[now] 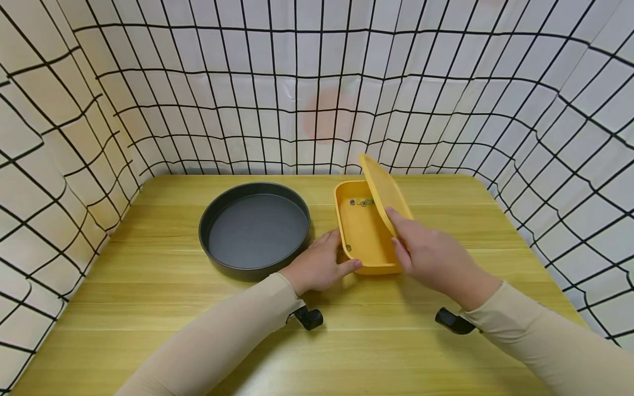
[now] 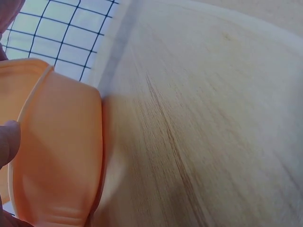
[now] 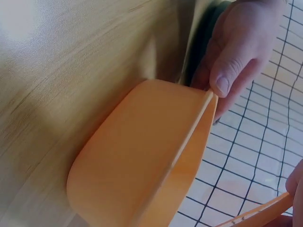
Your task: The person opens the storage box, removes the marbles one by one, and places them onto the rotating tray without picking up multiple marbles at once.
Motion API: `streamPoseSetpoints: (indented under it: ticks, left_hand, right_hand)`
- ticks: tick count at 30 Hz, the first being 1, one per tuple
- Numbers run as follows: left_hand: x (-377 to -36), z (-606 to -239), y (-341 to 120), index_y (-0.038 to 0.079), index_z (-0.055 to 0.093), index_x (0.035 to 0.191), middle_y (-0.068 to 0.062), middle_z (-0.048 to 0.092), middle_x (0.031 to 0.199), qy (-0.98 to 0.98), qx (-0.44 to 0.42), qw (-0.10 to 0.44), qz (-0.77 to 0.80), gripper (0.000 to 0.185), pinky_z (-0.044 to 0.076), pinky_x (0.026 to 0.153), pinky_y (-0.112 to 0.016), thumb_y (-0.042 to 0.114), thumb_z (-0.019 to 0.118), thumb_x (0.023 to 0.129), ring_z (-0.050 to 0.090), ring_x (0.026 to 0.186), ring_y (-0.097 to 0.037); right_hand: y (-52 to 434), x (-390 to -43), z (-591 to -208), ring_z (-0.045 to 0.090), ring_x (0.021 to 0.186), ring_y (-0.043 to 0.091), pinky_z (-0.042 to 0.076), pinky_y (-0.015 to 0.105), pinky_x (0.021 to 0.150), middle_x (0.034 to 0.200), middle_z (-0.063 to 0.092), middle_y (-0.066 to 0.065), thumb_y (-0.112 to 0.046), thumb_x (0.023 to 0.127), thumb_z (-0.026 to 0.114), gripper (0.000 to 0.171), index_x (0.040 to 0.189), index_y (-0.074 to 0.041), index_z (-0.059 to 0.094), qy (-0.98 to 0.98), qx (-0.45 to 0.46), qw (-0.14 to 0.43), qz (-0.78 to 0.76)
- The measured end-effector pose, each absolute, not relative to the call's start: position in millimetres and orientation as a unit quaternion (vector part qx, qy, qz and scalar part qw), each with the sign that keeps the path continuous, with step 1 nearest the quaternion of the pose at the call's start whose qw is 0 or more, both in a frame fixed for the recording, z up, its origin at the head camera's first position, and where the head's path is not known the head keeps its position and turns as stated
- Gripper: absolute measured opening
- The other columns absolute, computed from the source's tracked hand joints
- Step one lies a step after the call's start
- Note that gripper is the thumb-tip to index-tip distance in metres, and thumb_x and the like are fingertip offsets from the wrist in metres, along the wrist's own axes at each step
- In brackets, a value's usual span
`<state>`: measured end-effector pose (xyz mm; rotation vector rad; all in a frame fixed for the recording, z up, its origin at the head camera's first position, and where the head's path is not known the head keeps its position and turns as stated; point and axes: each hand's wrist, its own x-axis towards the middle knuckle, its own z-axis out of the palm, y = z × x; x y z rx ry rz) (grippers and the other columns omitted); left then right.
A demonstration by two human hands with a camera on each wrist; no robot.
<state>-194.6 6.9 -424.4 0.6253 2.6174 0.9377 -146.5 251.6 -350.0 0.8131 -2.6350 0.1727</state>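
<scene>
Head view: the yellow box is steadied on the worktop by the left hand curled at its near corner, while its lid, judged light, thin and flexible, is pinched at its near edge, tilted up, by the right hand.

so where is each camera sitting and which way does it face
Head: worn high, facing forward and down at the table, dark pan, yellow box, both sleeved arms.
Left wrist: low beside the box, across the wood; a fingertip shows.
Right wrist: low, facing the box wall; left hand shows.
All share the box.
</scene>
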Motion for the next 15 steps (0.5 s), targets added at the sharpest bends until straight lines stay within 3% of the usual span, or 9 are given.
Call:
streamPoseSetpoints:
  ticks: [4, 7, 11, 15]
  left_hand:
    - [-194.9, -424.5, 6.6, 0.014, 0.019, 0.170, -0.009, 0.033, 0.172, 0.906, 0.216, 0.149, 0.331, 0.095, 0.031, 0.128, -0.047, 0.062, 0.063, 0.100, 0.033, 0.159, -0.026]
    - [-194.8, -424.3, 6.4, 0.014, 0.020, 0.169, -0.008, 0.033, 0.171, 0.905, 0.216, 0.150, 0.335, 0.095, 0.030, 0.129, -0.047, 0.062, 0.063, 0.100, 0.033, 0.159, -0.025]
    - [-194.6, -423.6, 6.5, 0.013, 0.020, 0.169, -0.008, 0.032, 0.172, 0.904, 0.220, 0.147, 0.337, 0.094, 0.028, 0.130, -0.046, 0.061, 0.063, 0.100, 0.032, 0.159, -0.024]
    - [-194.3, -422.2, 6.9, 0.014, 0.021, 0.169, -0.008, 0.034, 0.171, 0.901, 0.222, 0.145, 0.344, 0.093, 0.032, 0.128, -0.046, 0.061, 0.063, 0.100, 0.034, 0.158, -0.025]
  right_hand:
    - [256.5, -146.4, -348.9, 0.064, 0.066, 0.023, 0.058, 0.039, 0.055, 0.110, 0.075, 0.025, -0.009, 0.096, 0.064, 0.064, 0.155, 0.007, 0.044, -0.928, 0.295, 0.218, 0.070]
    - [261.0, -146.9, -348.1, 0.054, 0.059, 0.016, 0.050, 0.031, 0.050, 0.100, 0.074, 0.020, -0.006, 0.095, 0.063, 0.066, 0.157, 0.004, 0.042, -0.921, 0.296, 0.241, 0.078]
    - [267.3, -148.0, -346.1, 0.038, 0.057, 0.011, 0.037, 0.025, 0.049, 0.076, 0.058, 0.006, -0.001, 0.094, 0.062, 0.066, 0.158, 0.000, 0.045, -0.917, 0.279, 0.268, 0.093]
    - [273.4, -148.1, -343.5, 0.035, 0.058, 0.010, 0.035, 0.025, 0.050, 0.068, 0.047, 0.000, 0.000, 0.093, 0.059, 0.065, 0.157, 0.000, 0.047, -0.919, 0.251, 0.284, 0.108]
